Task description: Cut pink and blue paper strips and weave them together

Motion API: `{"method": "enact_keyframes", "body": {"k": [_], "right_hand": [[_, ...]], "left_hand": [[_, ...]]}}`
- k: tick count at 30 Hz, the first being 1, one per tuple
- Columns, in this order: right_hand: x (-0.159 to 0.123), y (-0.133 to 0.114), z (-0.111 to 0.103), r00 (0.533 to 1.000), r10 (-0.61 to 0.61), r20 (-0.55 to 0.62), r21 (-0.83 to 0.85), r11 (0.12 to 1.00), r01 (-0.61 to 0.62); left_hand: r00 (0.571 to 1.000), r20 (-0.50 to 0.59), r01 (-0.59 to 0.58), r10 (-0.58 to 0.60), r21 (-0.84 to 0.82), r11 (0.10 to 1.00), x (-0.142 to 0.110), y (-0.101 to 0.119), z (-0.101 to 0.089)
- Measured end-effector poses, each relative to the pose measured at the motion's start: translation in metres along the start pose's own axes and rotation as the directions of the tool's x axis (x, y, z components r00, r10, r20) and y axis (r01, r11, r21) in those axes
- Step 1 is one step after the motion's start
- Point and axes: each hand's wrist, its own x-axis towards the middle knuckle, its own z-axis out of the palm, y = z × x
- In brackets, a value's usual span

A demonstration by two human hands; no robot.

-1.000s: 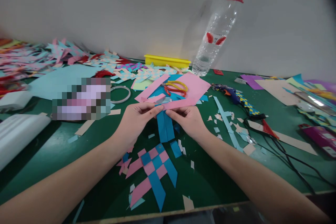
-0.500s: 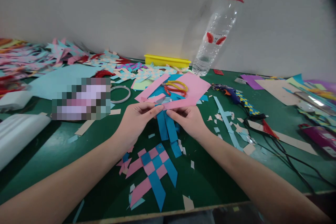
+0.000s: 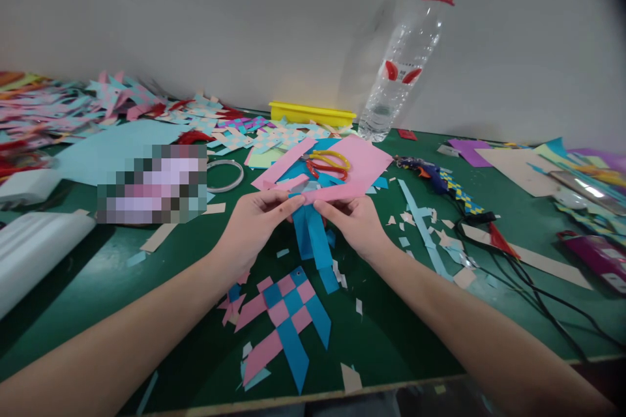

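Between thumb and fingers, my left hand (image 3: 259, 218) pinches the joint where blue paper strips (image 3: 320, 241) cross a pink paper strip (image 3: 337, 192). My right hand (image 3: 355, 218) grips the pink strip just to the right, its thumb close to the left one. The blue strips hang down below both thumbs. Nearer me on the table lies a woven pink and blue paper fish (image 3: 288, 309), its strip ends fanned toward me. Beyond the hands, scissors (image 3: 330, 163) with yellow and red handles rest on pink paper sheets (image 3: 366, 156). Fingers behind the strips are partly hidden.
A tilted plastic bottle (image 3: 403, 65) leans against the wall beside a yellow tray (image 3: 313, 114). Left are a tape ring (image 3: 225, 176) and heaps of woven paper (image 3: 117, 94). A glue gun (image 3: 420, 169), black cables (image 3: 528, 280) and paper scraps (image 3: 452, 241) lie right.
My right thumb has shifted slightly right along the pink strip. The hanging blue strips have swung a little. My left hand stays where it was.
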Motion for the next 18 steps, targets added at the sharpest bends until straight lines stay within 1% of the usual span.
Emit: {"method": "enact_keyframes", "body": {"k": [8, 13, 18], "right_hand": [[-0.0003, 0.0014, 0.0003, 1.0, -0.03, -0.002, -0.006, 1.0, 0.03], [-0.0011, -0.0026, 0.0007, 1.0, -0.031, -0.002, -0.019, 0.999, 0.031], [-0.0018, -0.0071, 0.0014, 1.0, -0.014, 0.012, -0.063, 0.998, 0.015]], "left_hand": [[0.999, 0.018, 0.033, -0.032, -0.03, 0.999, -0.002, 0.0053, 0.002], [0.998, 0.032, 0.057, -0.056, -0.03, 0.998, -0.0008, 0.0034, 0.0011], [0.998, 0.042, 0.049, -0.049, -0.018, 0.999, 0.0, -0.0002, 0.0001]]}}
